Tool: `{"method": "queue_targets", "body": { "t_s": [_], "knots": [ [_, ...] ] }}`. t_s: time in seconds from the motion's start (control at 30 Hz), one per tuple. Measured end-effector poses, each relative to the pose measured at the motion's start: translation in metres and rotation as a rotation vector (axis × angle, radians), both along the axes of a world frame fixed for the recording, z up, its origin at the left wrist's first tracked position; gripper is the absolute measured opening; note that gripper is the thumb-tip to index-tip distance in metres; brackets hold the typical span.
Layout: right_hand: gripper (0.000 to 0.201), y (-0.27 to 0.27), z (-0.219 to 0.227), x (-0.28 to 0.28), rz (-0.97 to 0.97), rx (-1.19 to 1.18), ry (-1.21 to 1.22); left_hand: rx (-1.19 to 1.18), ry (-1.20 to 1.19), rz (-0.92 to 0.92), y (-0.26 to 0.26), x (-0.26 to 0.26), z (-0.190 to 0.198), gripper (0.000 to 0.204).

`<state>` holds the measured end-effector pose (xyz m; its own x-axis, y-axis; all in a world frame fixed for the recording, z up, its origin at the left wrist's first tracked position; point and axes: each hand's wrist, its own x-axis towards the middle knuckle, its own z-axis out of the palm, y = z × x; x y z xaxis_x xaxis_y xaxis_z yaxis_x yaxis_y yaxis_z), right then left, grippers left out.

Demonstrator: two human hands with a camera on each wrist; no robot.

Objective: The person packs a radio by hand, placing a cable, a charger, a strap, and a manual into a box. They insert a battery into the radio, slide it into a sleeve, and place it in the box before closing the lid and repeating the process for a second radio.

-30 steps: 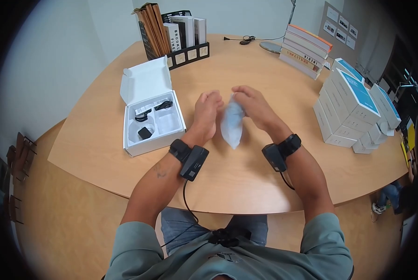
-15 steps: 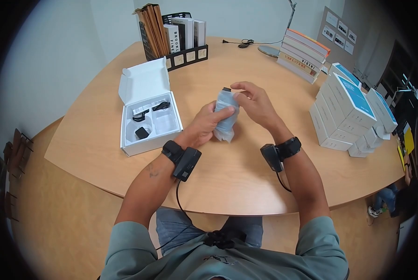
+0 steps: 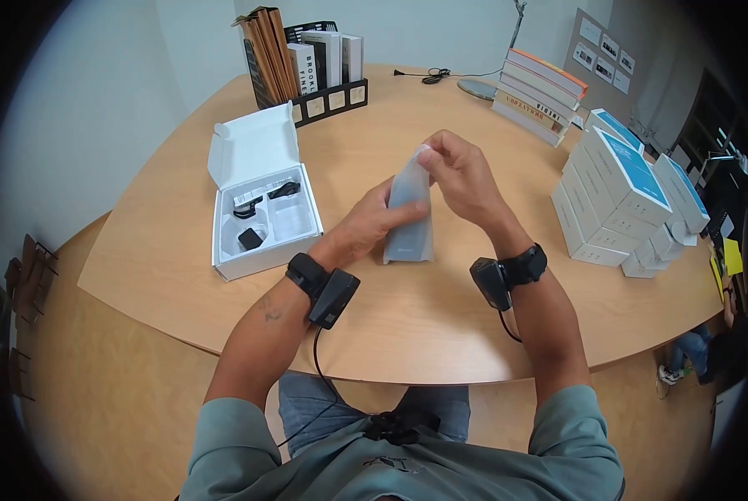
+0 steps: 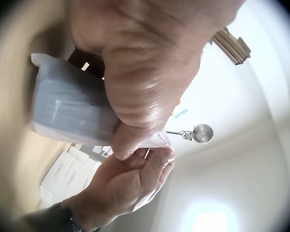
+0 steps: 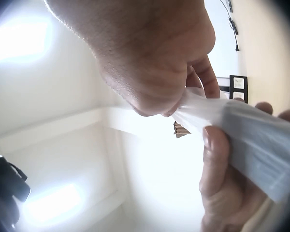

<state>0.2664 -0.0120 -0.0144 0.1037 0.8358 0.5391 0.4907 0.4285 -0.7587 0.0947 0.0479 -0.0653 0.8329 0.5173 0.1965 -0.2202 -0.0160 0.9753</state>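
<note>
A dark grey, flat block-shaped device in a translucent plastic sleeve (image 3: 408,237) is held above the table in front of the person. My left hand (image 3: 366,224) grips its middle, the thumb lying across the face that shows. Up at the far end, my right hand (image 3: 467,179) pinches the sleeve's gathered plastic between thumb and fingers. In the left wrist view the wrapped device (image 4: 70,104) shows a small pale logo. The right wrist view has the loose plastic end (image 5: 195,108) drawn out toward the right fingers.
Left of the hands stands an open white box (image 3: 267,263) holding a black adapter (image 3: 250,240) and a black cable (image 3: 285,189). White boxes with blue tops (image 3: 616,188) are stacked at right. Behind are a file rack (image 3: 336,102), stacked books (image 3: 537,96) and a lamp base (image 3: 478,88).
Earlier a dark end poked out of the sleeve at the top; now the device sits lower inside it. The right hand has closed on the sleeve's upper end. The left hand has kept its grip since mid-sequence.
</note>
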Motion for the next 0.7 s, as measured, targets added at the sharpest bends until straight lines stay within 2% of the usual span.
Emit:
{"method": "queue_targets", "body": {
  "t_s": [0.1, 0.2, 0.27, 0.3, 0.37, 0.4, 0.47, 0.5, 0.57, 0.6, 0.63, 0.7],
  "knots": [
    [0.019, -0.001, 0.003, -0.004, 0.003, 0.076, -0.015, 0.045, -0.057, 0.027, 0.008, 0.007, -0.004, 0.045],
    [0.024, -0.001, 0.004, -0.001, 0.067, 0.094, 0.026, -0.051, -0.122, 0.06, 0.006, 0.008, 0.007, 0.035],
    [0.038, 0.0, 0.005, -0.004, -0.055, 0.247, -0.048, -0.268, -0.153, 0.163, 0.007, 0.003, 0.019, 0.029],
    [0.038, -0.003, 0.007, -0.005, -0.042, 0.253, -0.04, -0.261, -0.149, 0.177, 0.006, 0.001, 0.024, 0.029],
    [0.059, -0.021, 0.019, -0.014, 0.129, -0.315, 0.086, -0.429, -0.33, 0.372, 0.006, -0.001, 0.031, 0.024],
    [0.059, -0.024, 0.017, -0.02, 0.137, -0.308, 0.089, -0.419, -0.329, 0.378, 0.009, -0.003, 0.035, 0.024],
    [0.066, -0.025, 0.013, -0.036, 0.273, -0.375, -0.095, -0.548, -0.355, 0.377, 0.016, -0.01, 0.045, 0.02],
    [0.066, -0.02, 0.009, -0.041, 0.286, -0.372, -0.09, -0.543, -0.352, 0.39, 0.02, -0.015, 0.049, 0.02],
    [0.066, -0.004, -0.004, -0.051, 0.335, -0.189, 0.01, -0.344, -0.236, 0.356, 0.028, -0.032, 0.062, 0.018],
    [0.066, 0.002, -0.006, -0.057, 0.347, -0.186, 0.013, -0.156, -0.156, 0.288, 0.039, -0.045, 0.068, 0.021],
    [0.064, 0.008, -0.007, -0.064, 0.329, -0.162, 0.029, -0.151, -0.151, 0.295, 0.041, -0.06, 0.079, 0.021],
    [0.061, 0.017, -0.003, -0.081, 0.314, -0.138, 0.048, 0.052, 0.104, 0.311, 0.036, -0.086, 0.105, 0.025]
  ]
}}
